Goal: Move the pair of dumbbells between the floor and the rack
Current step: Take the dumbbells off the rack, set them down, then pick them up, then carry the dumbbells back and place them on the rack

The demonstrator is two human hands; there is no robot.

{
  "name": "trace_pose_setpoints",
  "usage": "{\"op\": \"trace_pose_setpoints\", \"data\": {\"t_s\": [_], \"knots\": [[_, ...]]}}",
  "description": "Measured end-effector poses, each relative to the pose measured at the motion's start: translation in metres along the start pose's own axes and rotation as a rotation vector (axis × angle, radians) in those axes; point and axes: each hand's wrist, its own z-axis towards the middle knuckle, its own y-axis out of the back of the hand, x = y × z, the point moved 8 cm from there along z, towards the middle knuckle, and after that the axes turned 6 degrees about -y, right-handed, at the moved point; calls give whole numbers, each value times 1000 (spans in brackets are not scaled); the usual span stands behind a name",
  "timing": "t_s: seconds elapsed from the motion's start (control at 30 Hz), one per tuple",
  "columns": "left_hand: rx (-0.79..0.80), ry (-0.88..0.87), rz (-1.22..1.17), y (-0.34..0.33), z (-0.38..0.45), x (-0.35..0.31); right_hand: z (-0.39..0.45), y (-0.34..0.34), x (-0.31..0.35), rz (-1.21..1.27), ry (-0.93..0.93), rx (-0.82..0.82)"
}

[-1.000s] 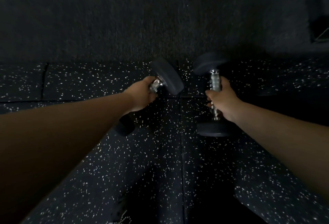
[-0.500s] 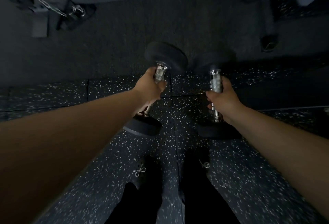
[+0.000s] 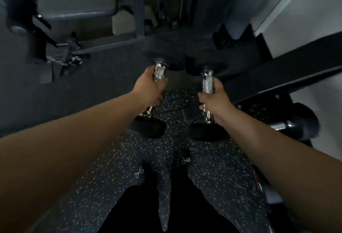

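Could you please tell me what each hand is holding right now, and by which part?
Each holds a dumbbell by its chrome handle: left hand the left dumbbell, right hand the right dumbbell.

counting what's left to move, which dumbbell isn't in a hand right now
The dumbbell at the right edge, lying untouched low on the rack. The other two are gripped by the left hand and right hand.

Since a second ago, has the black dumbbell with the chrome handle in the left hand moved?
Yes. The black dumbbell in the left hand has risen off the speckled floor, toward the dark rack.
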Motion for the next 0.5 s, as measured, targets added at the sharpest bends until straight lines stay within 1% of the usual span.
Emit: {"op": "trace_pose_setpoints", "data": {"t_s": [0.1, 0.23, 0.33, 0.5], "knots": [[42, -50, -5, -1, -13, -41, -31, 27, 18, 80, 8, -52], [100, -113, 44, -12, -26, -80, -69, 62, 22, 186, 6, -160], [189, -157, 73, -26, -36, -98, -102, 87, 9, 255, -9, -255], [384, -264, 87, -66, -73, -132, -170, 126, -30, 384, -52, -444]]}}
